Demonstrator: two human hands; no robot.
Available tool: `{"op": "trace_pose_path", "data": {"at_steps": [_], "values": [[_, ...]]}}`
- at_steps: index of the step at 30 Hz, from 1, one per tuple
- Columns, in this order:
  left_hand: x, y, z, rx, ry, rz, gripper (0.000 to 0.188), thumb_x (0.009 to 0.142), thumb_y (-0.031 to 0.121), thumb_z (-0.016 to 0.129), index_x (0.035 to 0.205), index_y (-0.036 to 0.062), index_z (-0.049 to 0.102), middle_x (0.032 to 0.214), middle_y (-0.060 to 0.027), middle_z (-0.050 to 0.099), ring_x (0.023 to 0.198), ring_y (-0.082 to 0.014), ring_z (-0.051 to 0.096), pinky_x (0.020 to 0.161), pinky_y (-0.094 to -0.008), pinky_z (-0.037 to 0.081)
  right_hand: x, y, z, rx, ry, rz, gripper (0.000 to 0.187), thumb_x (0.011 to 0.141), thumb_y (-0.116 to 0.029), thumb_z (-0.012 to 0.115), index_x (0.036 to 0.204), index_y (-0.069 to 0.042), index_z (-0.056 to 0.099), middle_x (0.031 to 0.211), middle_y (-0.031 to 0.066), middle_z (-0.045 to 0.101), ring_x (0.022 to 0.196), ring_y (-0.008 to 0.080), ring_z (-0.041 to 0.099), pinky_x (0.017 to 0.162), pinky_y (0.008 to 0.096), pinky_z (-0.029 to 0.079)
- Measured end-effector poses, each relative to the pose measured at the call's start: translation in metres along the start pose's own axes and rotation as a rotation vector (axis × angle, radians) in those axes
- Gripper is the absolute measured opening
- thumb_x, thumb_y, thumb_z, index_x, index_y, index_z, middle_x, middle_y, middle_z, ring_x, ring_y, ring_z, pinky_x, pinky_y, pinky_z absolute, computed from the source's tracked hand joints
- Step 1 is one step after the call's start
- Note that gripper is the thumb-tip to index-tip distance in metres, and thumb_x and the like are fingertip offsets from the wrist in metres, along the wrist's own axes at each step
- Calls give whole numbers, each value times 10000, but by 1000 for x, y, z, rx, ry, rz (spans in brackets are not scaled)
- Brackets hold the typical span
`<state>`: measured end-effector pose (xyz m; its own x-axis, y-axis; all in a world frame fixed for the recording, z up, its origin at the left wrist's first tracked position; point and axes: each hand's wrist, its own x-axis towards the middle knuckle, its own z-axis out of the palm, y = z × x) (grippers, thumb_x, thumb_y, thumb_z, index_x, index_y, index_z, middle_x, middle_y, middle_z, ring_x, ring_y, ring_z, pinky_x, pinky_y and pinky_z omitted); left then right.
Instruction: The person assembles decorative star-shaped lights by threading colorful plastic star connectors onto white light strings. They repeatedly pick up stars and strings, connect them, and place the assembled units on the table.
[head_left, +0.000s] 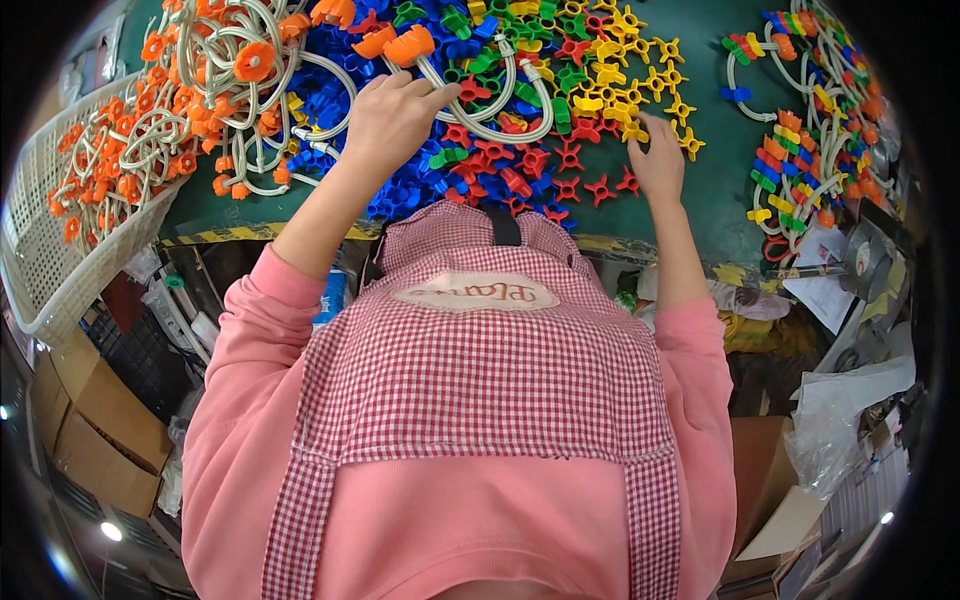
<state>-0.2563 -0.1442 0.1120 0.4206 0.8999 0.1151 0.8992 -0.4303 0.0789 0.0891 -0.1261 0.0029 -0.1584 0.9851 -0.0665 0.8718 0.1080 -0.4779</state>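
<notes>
Pink sweater (480,510) and checked apron (480,400) lie nearest, below two bare hands among coloured plastic pieces

In the head view, both forearms reach past the apron to a green table (715,160). The left hand (392,125) has its fingers bent, one digit set apart to the right, over looped white cord (495,136); whether they pinch it I cannot tell. The cord curves away right of those fingertips, and an orange end piece (408,46) sits just beyond them. Blue pieces (400,195) lie below the left fingers.

The right hand (658,165) holds thumb and forefinger slightly apart at a yellow piece (634,130); a grip on it cannot be made out. More yellow pieces (605,75) spread beyond these fingertips, with red pieces (600,190) to their lower left.

Well left of the left fingers, a white basket (55,260) holds orange-ended cords (150,150). Well right of the right fingers lie cords strung with multicoloured pieces (790,170).
</notes>
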Motion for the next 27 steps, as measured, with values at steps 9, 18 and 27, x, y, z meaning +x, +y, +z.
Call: {"op": "trace_pose_path", "data": {"at_steps": [9,18,27], "values": [[-4,26,-31,-729,203,-441,327,816,67,610,1127,94,516,814,-60,670,634,-219,645,537,-294,485,-24,15,13,11,-108,61,340,740,-109,691,1070,-90,611,1006,67,551,889,242,565,783,358,473],[3,44,-33,-843,341,-435,239,815,51,638,1052,73,663,797,-66,651,621,-115,595,548,-215,451,2,-20,15,-219,-39,-120,326,700,-128,711,1006,-46,630,1031,82,534,960,278,512,803,373,455],[-3,45,-29,-1049,310,-633,238,846,81,628,1067,-6,633,843,-81,676,726,-101,624,640,-224,491,11,-69,51,135,-90,-183,285,661,-185,732,875,-35,618,892,100,598,863,318,563,765,388,468]]}}
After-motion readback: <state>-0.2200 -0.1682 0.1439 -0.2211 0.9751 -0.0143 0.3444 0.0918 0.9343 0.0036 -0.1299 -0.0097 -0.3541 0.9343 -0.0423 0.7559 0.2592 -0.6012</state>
